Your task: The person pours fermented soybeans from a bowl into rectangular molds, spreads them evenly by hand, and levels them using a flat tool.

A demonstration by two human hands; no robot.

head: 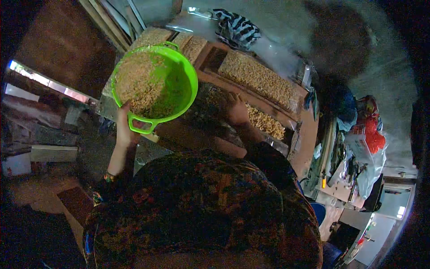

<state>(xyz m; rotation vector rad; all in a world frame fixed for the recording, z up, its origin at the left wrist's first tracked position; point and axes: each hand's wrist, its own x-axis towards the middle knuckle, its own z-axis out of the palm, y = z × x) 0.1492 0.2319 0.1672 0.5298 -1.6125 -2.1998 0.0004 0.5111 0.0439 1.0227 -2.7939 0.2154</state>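
My left hand (127, 126) grips the near rim of a bright green plastic colander or basin (183, 104), beside its loop handle. Pale, grainy crumbs (141, 80) lie heaped on its left side, and the basin seems tilted. To the right of it, my right hand (238, 109) is over the near part of a wooden tray, at the left end of a row of lumpy tan pieces (267, 122). Its fingers are in shadow, so what they touch cannot be told. Behind it lies a long slab of grainy tan material (258, 75) in a wooden compartment.
More grainy slabs (195, 48) lie beyond the basin. Plastic sheeting and a black-and-white striped bag (238, 30) are at the back edge. On the right stand a crate with a red bag (373, 136) and a clear plastic bag (369, 175). Wooden boards (104, 25) lean at the upper left.
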